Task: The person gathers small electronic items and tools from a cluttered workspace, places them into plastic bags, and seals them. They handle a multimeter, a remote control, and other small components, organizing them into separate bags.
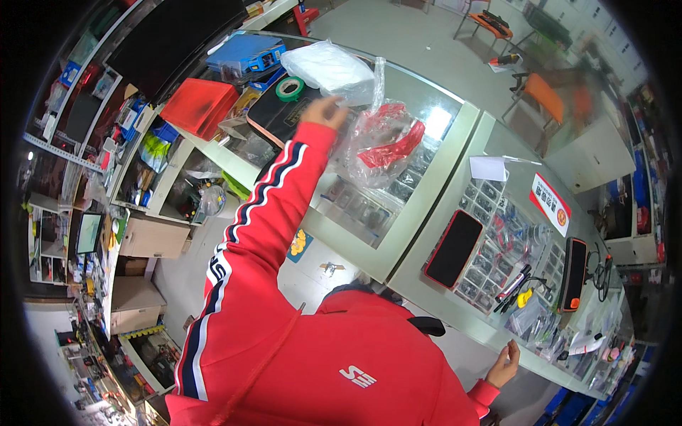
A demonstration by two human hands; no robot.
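My left hand reaches over the glass-topped counter, its fingers bent together. Whatever they may hold is too small to make out. Just right of the fingertips lies a clear plastic bag with a red item in it. A white plastic bag sits beyond the hand, and a green tape roll is to its left on a black case. Low on the right, my right hand hangs by the counter's front edge, fingers loosely bent and apart, holding nothing.
A red folder-like box and a blue box stand at the counter's far left. On the right counter lie a black-screened phone, a black-and-orange device, pens and a printed card. Orange chairs stand behind.
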